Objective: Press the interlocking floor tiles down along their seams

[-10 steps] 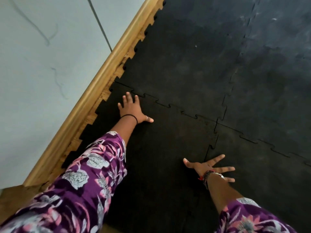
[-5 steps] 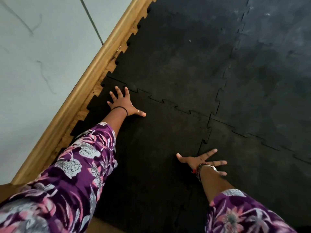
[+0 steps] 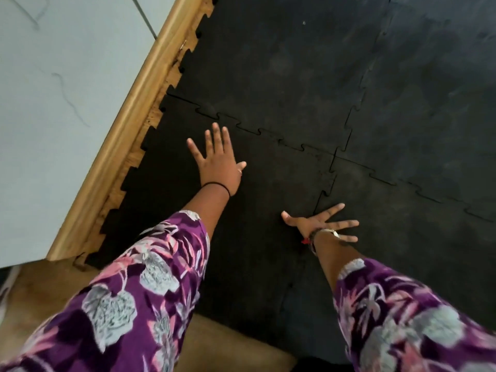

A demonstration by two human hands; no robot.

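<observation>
Black interlocking floor tiles (image 3: 281,76) cover the floor, joined by jigsaw seams. One seam (image 3: 268,136) runs from the left edge toward the right, and a second seam (image 3: 351,114) crosses it at a junction (image 3: 334,154). My left hand (image 3: 218,162) lies over the near-left tile with fingers spread, fingertips just short of the crossing seam. My right hand (image 3: 320,224) is flat and spread on the near seam below the junction, its fingers reaching across onto the right tile. Both hands hold nothing. Purple floral sleeves cover both forearms.
A wooden skirting board (image 3: 134,103) runs diagonally along the white wall (image 3: 53,89) on the left, with toothed tile edges against it. Bare brown floor (image 3: 233,342) shows at the bottom, where the tiles end.
My left hand has pulled back from the tile corner by the skirting toward the middle of the near-left tile. My right hand stays spread on the near seam. The view has shifted.
</observation>
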